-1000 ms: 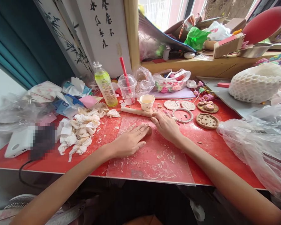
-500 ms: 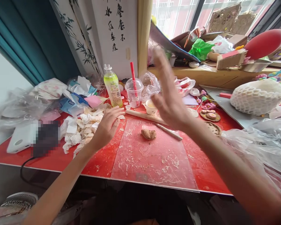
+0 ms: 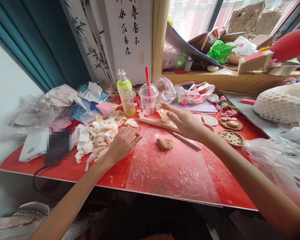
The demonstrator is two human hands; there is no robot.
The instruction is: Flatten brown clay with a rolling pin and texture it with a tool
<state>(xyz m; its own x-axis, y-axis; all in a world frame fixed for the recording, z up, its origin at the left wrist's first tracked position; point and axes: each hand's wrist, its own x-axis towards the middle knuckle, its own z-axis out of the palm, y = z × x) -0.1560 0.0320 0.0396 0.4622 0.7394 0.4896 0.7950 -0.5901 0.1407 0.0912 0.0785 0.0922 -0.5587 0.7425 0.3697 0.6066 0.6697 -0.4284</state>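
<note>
A lump of brown clay sits on a clear plastic mat speckled with dried scraps. My left hand hovers or rests at the mat's left edge beside a heap of crumpled tissues; its fingers are loosely bent and hold nothing. Beyond the clay, my right hand is stretched out flat with nothing in it. It partly covers a small paper cup and the right end of a pale rolling pin. A thin pale stick lies right of the clay.
A drink bottle and a plastic cup with a red straw stand at the back. Flat clay pieces, a plastic bag and a foam-netted bundle are on the right. A white device lies left.
My right hand has come down from its raised position toward the table behind the clay. My left hand has drawn slightly nearer to me. The view has shifted a little left.
</note>
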